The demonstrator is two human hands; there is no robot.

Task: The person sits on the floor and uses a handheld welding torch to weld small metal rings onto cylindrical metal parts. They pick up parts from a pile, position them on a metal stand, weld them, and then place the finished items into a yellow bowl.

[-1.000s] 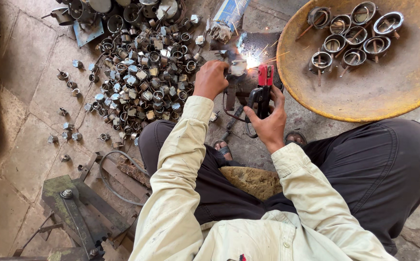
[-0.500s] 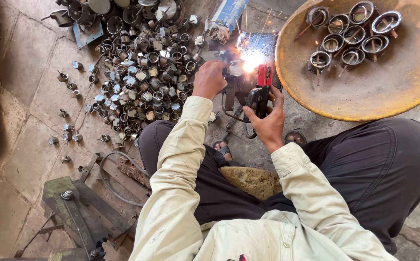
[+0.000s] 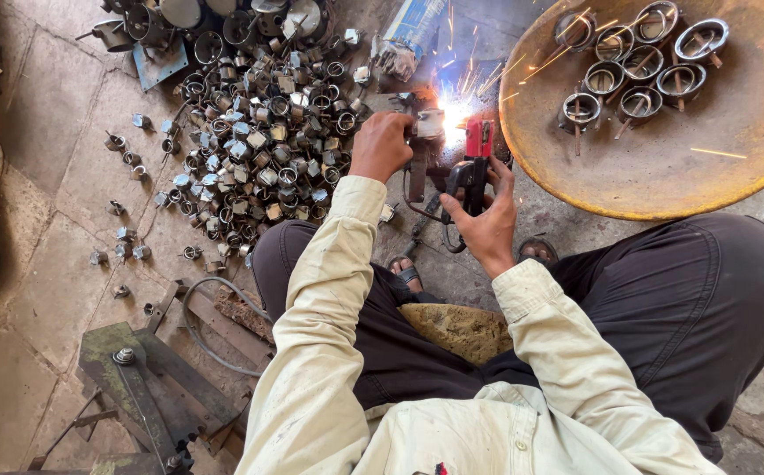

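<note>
The left hand (image 3: 382, 145) has its grip closed on a small metal piece (image 3: 426, 125) at the far centre of the stone floor (image 3: 47, 264), just left of a bright welding arc (image 3: 454, 114) throwing sparks. The right hand (image 3: 486, 224), just near of the arc, grips a red-and-black electrode holder (image 3: 474, 163). A heap of small metal rings (image 3: 259, 132) lies to the far left. A round rusty tray (image 3: 663, 185) at far right carries finished rings (image 3: 637, 66).
</note>
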